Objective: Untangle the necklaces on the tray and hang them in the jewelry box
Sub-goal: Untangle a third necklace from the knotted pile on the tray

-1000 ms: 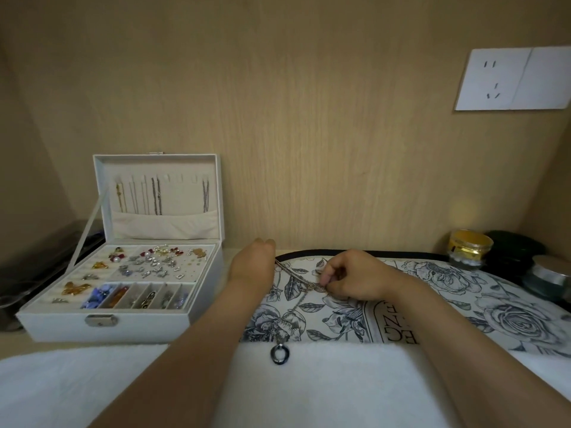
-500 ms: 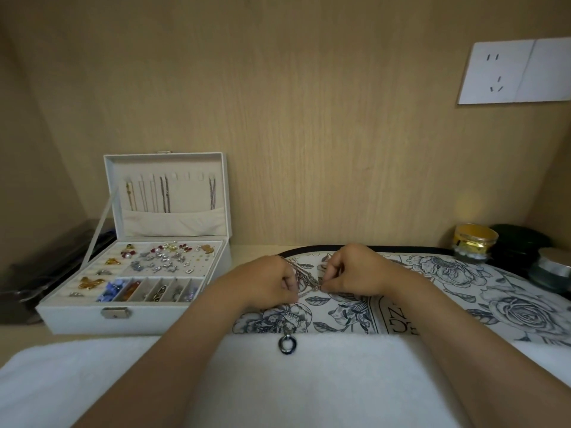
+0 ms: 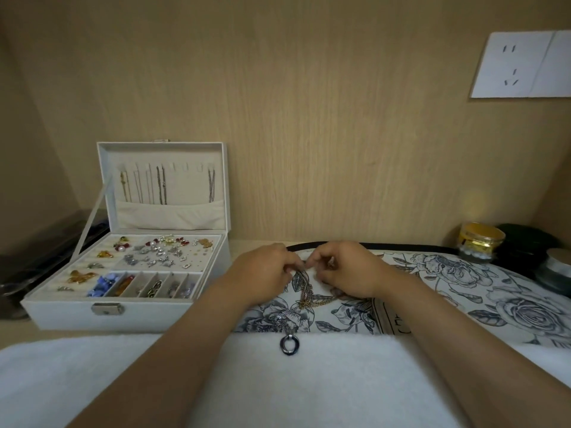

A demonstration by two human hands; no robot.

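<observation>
A tangle of thin necklace chains (image 3: 306,293) hangs between my two hands over the floral tray (image 3: 482,291). My left hand (image 3: 265,273) and my right hand (image 3: 346,270) both pinch the chains at the top, fingertips close together. A dark ring pendant (image 3: 288,344) on one chain lies on the white towel (image 3: 293,381). At the left stands the white jewelry box (image 3: 129,257), lid up, with several necklaces (image 3: 160,186) hanging inside the lid.
Earrings and charms fill the box's lower compartments (image 3: 154,261). A gold-lidded jar (image 3: 480,242), a dark round container (image 3: 525,245) and a grey-lidded jar (image 3: 556,273) stand at the right. A dark object (image 3: 40,254) lies left of the box. The wooden wall carries a white socket (image 3: 519,64).
My left hand has come in from the left to meet my right hand, and both have lifted the chains a little. The camera view has shifted slightly.
</observation>
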